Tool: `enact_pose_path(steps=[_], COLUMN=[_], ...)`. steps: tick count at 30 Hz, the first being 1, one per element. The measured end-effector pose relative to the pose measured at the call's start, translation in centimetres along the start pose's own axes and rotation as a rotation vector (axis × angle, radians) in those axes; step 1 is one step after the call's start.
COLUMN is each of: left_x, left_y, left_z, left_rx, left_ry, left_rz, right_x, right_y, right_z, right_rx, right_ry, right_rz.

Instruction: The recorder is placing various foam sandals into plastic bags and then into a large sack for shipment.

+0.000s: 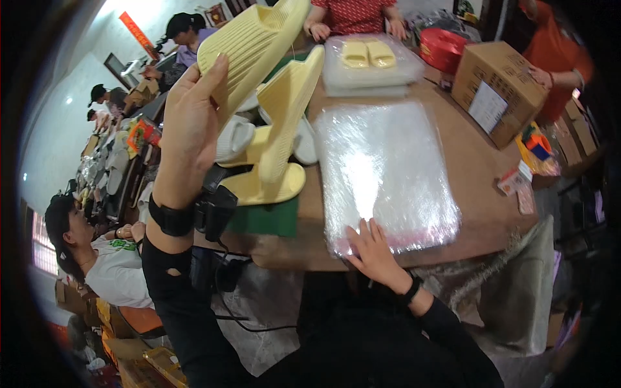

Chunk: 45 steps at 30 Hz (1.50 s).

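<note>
Raised at the upper left, my left hand [191, 123] grips a pale yellow slide slipper [252, 48], its ribbed sole facing me. Just beyond it a second yellow slipper [291, 113] stands tilted on end; I cannot tell whether it hangs from the first or rests on the pile. Under that lies another yellow slipper [284, 184], beside white slippers [234, 139] on a green mat [275, 221]. My right hand [378, 255] is spread flat, fingers apart, on the near edge of a stack of clear plastic bags [388, 145].
Across the table [446, 123], a person in red stands behind more plastic bags [372, 83] carrying a pair of yellow slippers [369, 54]. A cardboard box [498, 90], touched by a person in orange, and a red tub [443, 48] occupy the right side. Another person [97, 252] sits at left.
</note>
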<state>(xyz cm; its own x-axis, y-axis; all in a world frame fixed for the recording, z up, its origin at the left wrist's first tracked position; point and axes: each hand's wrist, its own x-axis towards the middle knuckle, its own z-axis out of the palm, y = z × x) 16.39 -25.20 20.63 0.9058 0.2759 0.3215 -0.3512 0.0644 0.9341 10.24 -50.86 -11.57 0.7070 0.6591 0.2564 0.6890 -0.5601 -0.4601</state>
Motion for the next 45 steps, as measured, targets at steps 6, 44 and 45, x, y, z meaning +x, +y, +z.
enact_pose_path(steps=[6, 44, 45], left_x=[-5.4, -21.6, -21.4], left_y=[-7.5, -28.5, -28.7], left_z=[11.0, 5.1, 5.1], left_rx=[0.012, 1.061, 1.064], left_ry=[-0.120, -0.629, -0.643], left_rz=[0.081, 0.382, 0.388], right_x=[-0.8, 6.1, 6.2], right_y=[1.1, 5.6, 6.9], right_z=[1.0, -11.8, -11.4], right_rx=[-0.023, -0.680, -0.703], right_ry=[0.025, -0.159, -0.109], right_rz=[0.033, -0.011, -0.088])
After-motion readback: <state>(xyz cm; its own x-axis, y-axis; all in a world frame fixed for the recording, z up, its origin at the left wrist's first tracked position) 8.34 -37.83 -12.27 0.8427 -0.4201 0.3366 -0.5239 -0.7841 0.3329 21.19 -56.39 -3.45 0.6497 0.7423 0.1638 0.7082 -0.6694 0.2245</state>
